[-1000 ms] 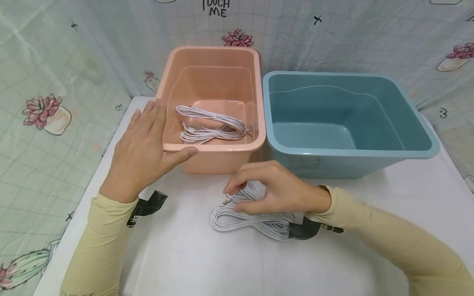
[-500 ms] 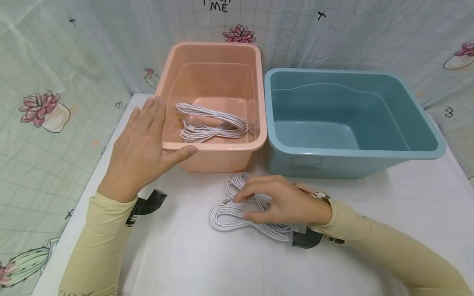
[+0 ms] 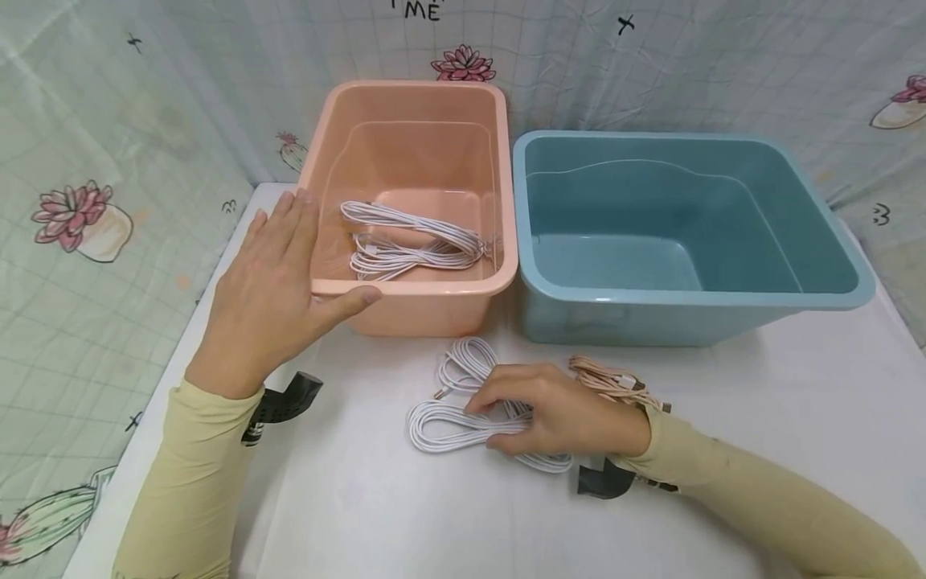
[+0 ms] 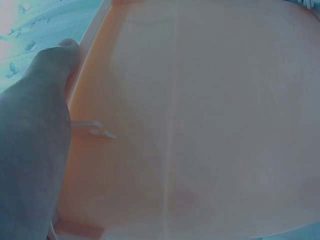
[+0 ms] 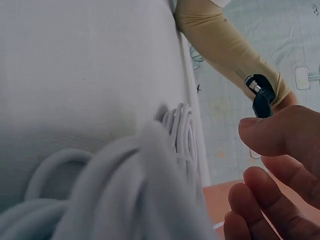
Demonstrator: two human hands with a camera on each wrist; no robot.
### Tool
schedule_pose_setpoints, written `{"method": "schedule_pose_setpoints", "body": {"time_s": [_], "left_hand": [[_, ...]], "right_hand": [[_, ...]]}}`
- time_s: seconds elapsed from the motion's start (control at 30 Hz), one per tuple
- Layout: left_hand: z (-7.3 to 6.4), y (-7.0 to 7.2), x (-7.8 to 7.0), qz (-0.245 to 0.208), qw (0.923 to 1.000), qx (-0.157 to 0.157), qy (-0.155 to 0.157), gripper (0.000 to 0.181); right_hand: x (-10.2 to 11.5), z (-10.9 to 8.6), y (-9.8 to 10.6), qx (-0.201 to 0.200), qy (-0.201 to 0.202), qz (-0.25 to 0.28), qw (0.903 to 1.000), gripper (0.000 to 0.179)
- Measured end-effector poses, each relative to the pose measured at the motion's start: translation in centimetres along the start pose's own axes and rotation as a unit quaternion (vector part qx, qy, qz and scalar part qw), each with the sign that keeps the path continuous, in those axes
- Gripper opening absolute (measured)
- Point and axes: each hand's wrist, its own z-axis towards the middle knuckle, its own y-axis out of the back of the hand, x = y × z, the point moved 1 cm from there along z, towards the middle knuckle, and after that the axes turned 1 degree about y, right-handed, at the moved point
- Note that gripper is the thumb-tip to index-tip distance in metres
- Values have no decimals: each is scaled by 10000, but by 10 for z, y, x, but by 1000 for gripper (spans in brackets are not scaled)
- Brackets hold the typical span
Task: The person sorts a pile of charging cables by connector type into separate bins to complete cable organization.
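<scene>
My left hand (image 3: 264,289) rests on the left rim of a peach plastic bin (image 3: 415,287), fingers straight and thumb out along its front edge; in the left wrist view the hand (image 4: 37,125) lies against the bin wall (image 4: 210,120). White coiled cables (image 3: 405,219) lie inside that bin. On the table in front, my right hand (image 3: 560,410) hovers over a coiled white cable (image 3: 444,442), thumb and fingers bent apart with a gap between them. Behind it lies another white cable coil (image 3: 470,354). The right wrist view shows cable loops (image 5: 125,185) beside the fingers (image 5: 260,190), with nothing pinched.
A blue plastic bin (image 3: 687,299) stands right of the peach one, with nothing seen inside. A beige cable bundle (image 3: 600,376) lies just behind my right wrist. A patterned cloth (image 3: 166,161) rises behind and at the sides of the white table (image 3: 405,515).
My right hand has moved right and slightly toward me over the white coils, uncovering the farther coil and the beige cable bundle. My left hand stays on the peach bin.
</scene>
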Motion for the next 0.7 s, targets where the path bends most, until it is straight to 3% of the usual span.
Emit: {"method": "schedule_pose_setpoints", "body": {"time_s": [0.33, 0.7], "left_hand": [[1, -1, 1, -23, 10000, -29, -43, 109], [2, -1, 1, -17, 10000, -62, -35, 108]], "right_hand": [[-5, -5, -8, 164, -320, 73, 9993, 40], [-12, -8, -11, 386, -399, 10, 9985, 41]]}}
